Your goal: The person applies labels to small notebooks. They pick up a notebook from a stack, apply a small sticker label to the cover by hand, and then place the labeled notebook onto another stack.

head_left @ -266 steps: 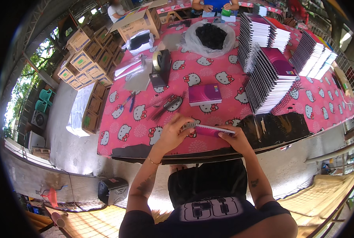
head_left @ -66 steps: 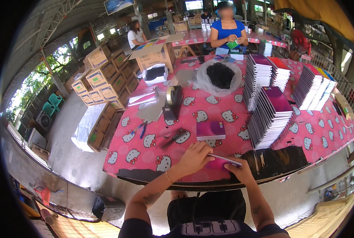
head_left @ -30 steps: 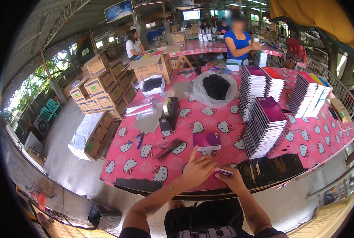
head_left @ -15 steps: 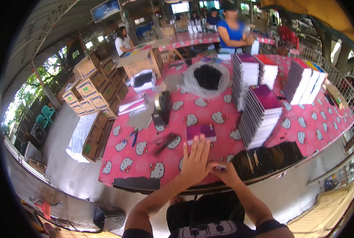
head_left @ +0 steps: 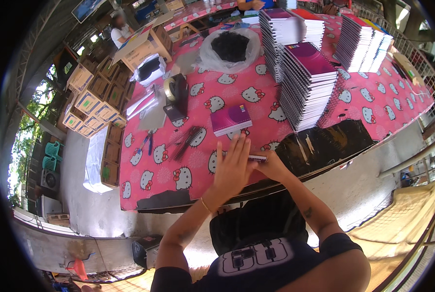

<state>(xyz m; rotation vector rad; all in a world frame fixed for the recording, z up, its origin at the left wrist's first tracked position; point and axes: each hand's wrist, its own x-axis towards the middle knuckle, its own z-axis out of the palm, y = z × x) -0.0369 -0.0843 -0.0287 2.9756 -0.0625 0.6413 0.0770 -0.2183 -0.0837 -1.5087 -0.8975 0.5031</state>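
Near the table's front edge my left hand (head_left: 233, 164) is open, its fingers stretched out together and pointing away from me. Beside it, my right hand (head_left: 271, 166) is closed around a small flat dark-and-pale thing (head_left: 258, 158), mostly hidden between the hands; its kind cannot be made out. Just beyond my left fingertips lies a small pile of purple-covered sheets (head_left: 231, 119) with no coil showing. Loose black binding coils (head_left: 187, 141) and blue-handled pliers (head_left: 149, 142) lie to the left.
Tall stacks of spiral notebooks (head_left: 309, 87) stand to the right, with more notebooks (head_left: 361, 44) behind. A black tape dispenser (head_left: 177, 100) and a plastic bag (head_left: 205, 58) of black material sit farther back. Cardboard boxes (head_left: 93, 104) are piled on the floor at left.
The view has tilted downward, so the table things sit higher in the picture. My hands remain together near the front edge, left fingers still extended.
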